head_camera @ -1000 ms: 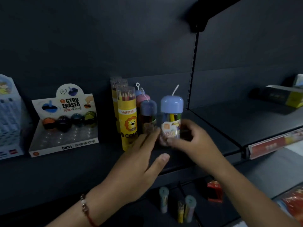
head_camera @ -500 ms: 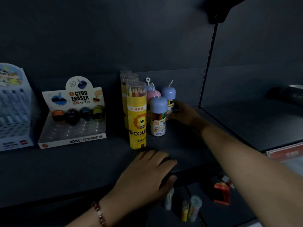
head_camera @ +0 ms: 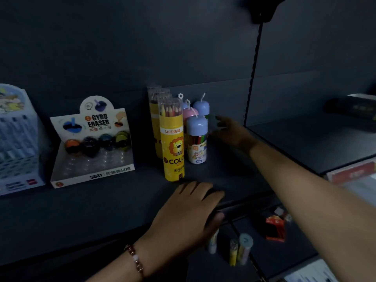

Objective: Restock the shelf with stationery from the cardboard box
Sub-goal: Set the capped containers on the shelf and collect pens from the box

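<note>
On the dark shelf (head_camera: 101, 204) stands a row of yellow lion-print coloured-pencil tubes (head_camera: 174, 147). Right of them are short tubes with rounded caps: a blue-capped one in front (head_camera: 197, 139), a pink-capped one (head_camera: 189, 112) and another blue-capped one at the back (head_camera: 201, 107). My right hand (head_camera: 230, 131) reaches deep into the shelf just right of the rear blue-capped tube, fingers loose and holding nothing. My left hand (head_camera: 191, 216) rests flat on the shelf's front edge, thumb over the lip. No cardboard box is in view.
A Gyro Eraser display box (head_camera: 91, 143) and a white-blue carton (head_camera: 18, 143) stand to the left. A slotted upright (head_camera: 253, 74) divides off the right bay (head_camera: 315, 143), which has a red price strip (head_camera: 350, 171). Below lie several tubes (head_camera: 244, 247) and a red pack (head_camera: 274, 226).
My right hand carried the blue-capped tube from the front to the back of the shelf and let it go. My left hand dropped from the tubes onto the shelf edge.
</note>
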Demonstrator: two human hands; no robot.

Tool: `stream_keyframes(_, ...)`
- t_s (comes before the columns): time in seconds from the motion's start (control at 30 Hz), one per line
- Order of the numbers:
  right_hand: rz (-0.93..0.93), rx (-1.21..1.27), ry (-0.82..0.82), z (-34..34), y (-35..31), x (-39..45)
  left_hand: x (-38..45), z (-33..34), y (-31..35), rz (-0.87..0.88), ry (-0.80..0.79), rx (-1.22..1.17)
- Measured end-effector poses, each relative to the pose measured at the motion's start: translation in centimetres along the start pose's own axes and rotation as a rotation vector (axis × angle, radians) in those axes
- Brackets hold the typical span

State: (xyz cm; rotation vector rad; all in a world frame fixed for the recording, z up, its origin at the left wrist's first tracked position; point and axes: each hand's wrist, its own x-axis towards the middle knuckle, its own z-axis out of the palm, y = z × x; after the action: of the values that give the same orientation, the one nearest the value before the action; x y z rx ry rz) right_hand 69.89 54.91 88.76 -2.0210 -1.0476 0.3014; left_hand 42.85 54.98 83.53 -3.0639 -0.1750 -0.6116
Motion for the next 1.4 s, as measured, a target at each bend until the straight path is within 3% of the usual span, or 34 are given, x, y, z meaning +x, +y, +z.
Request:
stream_keyframes(0.27, -0.008, -0.198, 0.220, -0.7, 1.0, -18.9, -1.0, -0.3, -0.3, 0.048, 0.006, -0.135)
stream_keyframes(0.43, 0.137, -0.352, 0.394, 3.8, 2.3, -33.0, -4.6, 0.2, 2.2, 0.337, -0.004, -0.392)
stream_keyframes(0.57, 0.510, -0.334, 0.388, 9.9, 3.8, -46.4, -10.0, 2.5, 6.9, 0.622, -0.366, -0.569)
stream_keyframes(0.7, 0.996, -0.199, 0.400, 18.3, 3.6, -62.4, -17.4, 7.5, 14.1, 0.854, -0.695, -0.546)
stream_keyframes(0.83, 1.431, 0.020, 0.404, 25.5, -0.8, -75.5, -26.6, 9.6, 21.2, 1.085, -0.946, -0.524)
stream_keyframes(1.0, 1.678, 0.148, 0.511, 32.5, -4.5, -87.2, -36.4, 10.5, 29.4, 1.308, -1.136, -0.398)
stream_keyframes(1.23, 1.742, 0.319, 0.604, 35.5, 1.2, -101.0, -48.0, 15.6, 42.6, 1.280, -1.346, -0.154)
stream_keyframes(1.4, 1.673, 0.398, 0.450, 38.1, 11.9, -113.8, -57.9, 25.4, 52.6, 1.058, -1.474, -0.010)
